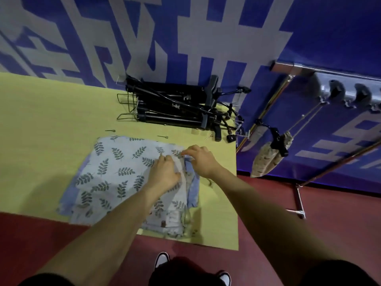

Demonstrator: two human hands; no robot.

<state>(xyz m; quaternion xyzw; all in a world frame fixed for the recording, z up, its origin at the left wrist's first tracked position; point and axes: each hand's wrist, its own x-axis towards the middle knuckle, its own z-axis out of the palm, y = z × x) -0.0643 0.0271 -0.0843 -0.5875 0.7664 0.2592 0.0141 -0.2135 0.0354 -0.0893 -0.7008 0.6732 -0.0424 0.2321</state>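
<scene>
Leaf-print cloth (115,172), edge being picked up.
Left hand (165,172) and right hand (203,162) pinch fabric beneath their curled fingertips; lifting next likely needs both grips even.

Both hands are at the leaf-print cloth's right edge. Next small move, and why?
Probably lift that edge slightly and fold it leftward. The left hand and right hand both seem to pinch the leaf-print cloth near its far right corner, while the rest lies flat on the table.
</scene>
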